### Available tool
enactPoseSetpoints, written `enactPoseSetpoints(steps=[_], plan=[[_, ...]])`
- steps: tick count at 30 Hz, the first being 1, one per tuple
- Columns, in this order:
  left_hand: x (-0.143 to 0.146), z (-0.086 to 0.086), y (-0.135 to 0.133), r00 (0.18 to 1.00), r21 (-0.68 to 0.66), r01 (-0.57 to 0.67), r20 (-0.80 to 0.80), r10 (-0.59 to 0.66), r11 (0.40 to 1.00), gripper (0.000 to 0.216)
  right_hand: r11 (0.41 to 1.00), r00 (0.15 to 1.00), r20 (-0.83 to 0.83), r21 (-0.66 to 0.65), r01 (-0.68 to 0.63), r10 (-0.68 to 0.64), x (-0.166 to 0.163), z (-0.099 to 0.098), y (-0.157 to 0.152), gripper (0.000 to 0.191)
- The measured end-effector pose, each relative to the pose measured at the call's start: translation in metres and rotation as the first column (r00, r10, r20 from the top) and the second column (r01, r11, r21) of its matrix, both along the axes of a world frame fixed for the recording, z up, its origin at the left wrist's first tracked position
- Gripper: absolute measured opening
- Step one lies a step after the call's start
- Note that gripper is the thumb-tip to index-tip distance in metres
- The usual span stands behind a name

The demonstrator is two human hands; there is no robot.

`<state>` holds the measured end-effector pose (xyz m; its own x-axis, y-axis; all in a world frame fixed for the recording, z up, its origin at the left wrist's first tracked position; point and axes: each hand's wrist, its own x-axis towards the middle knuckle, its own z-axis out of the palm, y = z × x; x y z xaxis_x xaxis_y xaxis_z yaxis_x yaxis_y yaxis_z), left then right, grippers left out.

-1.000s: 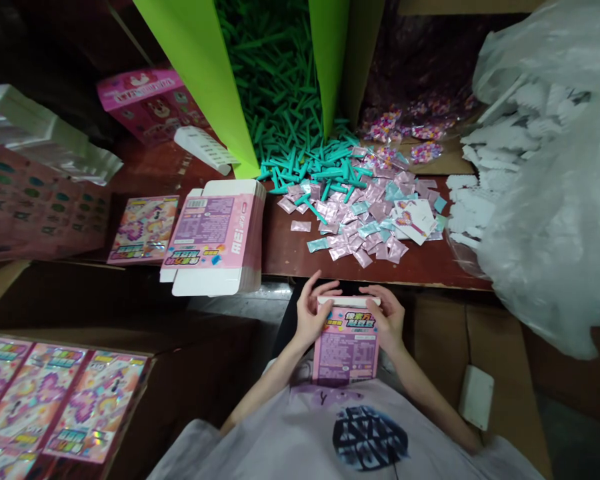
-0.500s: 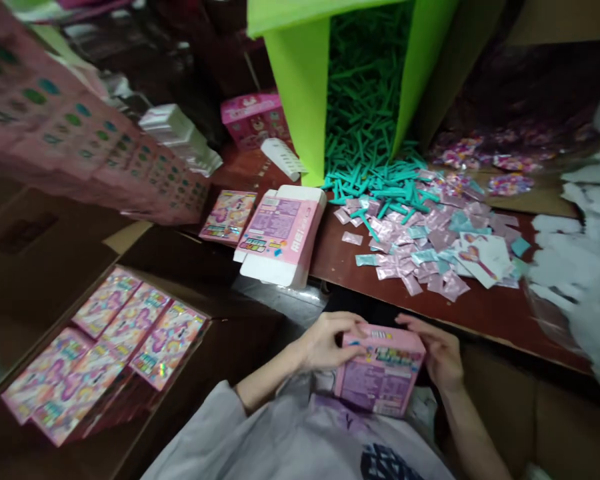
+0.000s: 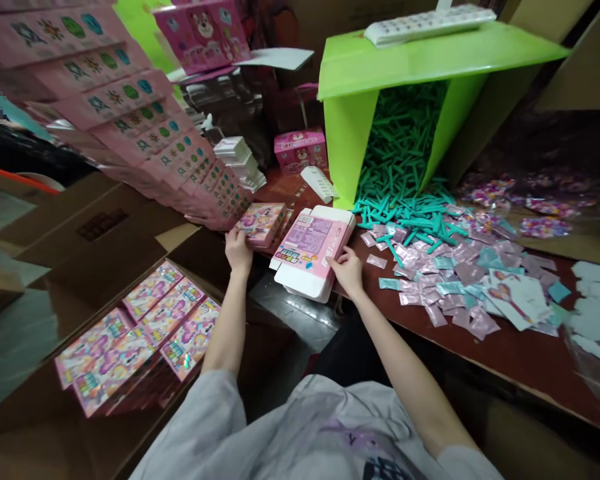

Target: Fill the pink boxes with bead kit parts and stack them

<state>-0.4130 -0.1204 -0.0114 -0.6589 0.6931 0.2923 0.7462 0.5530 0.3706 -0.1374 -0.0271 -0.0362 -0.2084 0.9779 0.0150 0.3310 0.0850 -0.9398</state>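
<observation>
My left hand [image 3: 239, 251] grips the near left edge of a closed pink carton [image 3: 261, 224] with a colourful printed face. That carton rests on or just over another one at the table's edge, and part of my grip is hidden. Next to it lies an unfolded-end pink carton [image 3: 314, 248], its printed back up and white flaps sticking out. My right hand [image 3: 347, 270] has its fingers closed on this carton's right side. Several finished-looking cartons [image 3: 145, 327] sit stacked in a large brown cardboard box [image 3: 105, 217] at the lower left.
Green plastic sticks [image 3: 405, 147] spill from a lime-green bin [image 3: 350, 133] onto pink and blue sachets [image 3: 450, 267]. Printed white cards [image 3: 515, 297] lie on the sachets. Tall stacks of pink printed sheets [image 3: 165, 133] stand at the left; bagged beads [image 3: 545, 207] are at the right.
The carton held between both hands at my lap is gone from there. My left hand has moved forward and left to the small carton pile; my right hand has reached the open-flapped carton.
</observation>
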Motion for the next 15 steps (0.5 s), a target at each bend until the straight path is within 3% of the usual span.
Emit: enactPoseSetpoints(steps=[2,4,6,8,9,11,13,15], plan=[[-0.003,-0.006,-0.004,0.999,-0.049,0.045,0.014,-0.044,0.998,0.04,0.999,0.999,-0.019,0.013,-0.033,0.033,0.003,0.003,0.0,0.042],[0.01,0.0,-0.008,0.997,-0.01,0.08,0.007,-0.08,0.997,0.051,1.0,1.0,-0.025,0.022,0.007,-0.007,0.01,0.012,-0.002,0.023],[0.038,0.01,-0.007,0.991,0.128,0.113,0.062,-0.121,0.985,0.049,0.998,0.995,-0.073,0.001,0.066,-0.066,0.02,0.024,-0.005,0.018],[0.077,0.019,-0.001,0.945,0.331,0.137,0.24,-0.224,0.934,0.045,0.997,0.98,-0.185,-0.046,0.068,-0.075,0.034,0.035,-0.012,0.017],[0.099,0.023,0.002,0.878,0.43,0.13,0.369,-0.305,0.893,0.046,0.997,0.967,-0.248,-0.065,0.05,-0.065,0.044,0.041,-0.019,0.017],[0.142,0.029,0.008,0.624,0.574,0.039,0.625,-0.469,0.818,0.053,0.997,0.945,-0.324,-0.069,0.032,-0.053,0.065,0.051,-0.035,0.021],[0.181,0.034,0.009,0.297,0.595,-0.096,0.782,-0.547,0.798,0.06,0.992,0.95,-0.286,-0.019,0.128,-0.128,0.089,0.061,-0.053,0.026],[0.212,0.038,0.007,0.072,0.549,-0.188,0.835,-0.546,0.815,0.065,0.965,0.959,-0.162,0.078,0.249,-0.234,0.11,0.07,-0.068,0.032]])
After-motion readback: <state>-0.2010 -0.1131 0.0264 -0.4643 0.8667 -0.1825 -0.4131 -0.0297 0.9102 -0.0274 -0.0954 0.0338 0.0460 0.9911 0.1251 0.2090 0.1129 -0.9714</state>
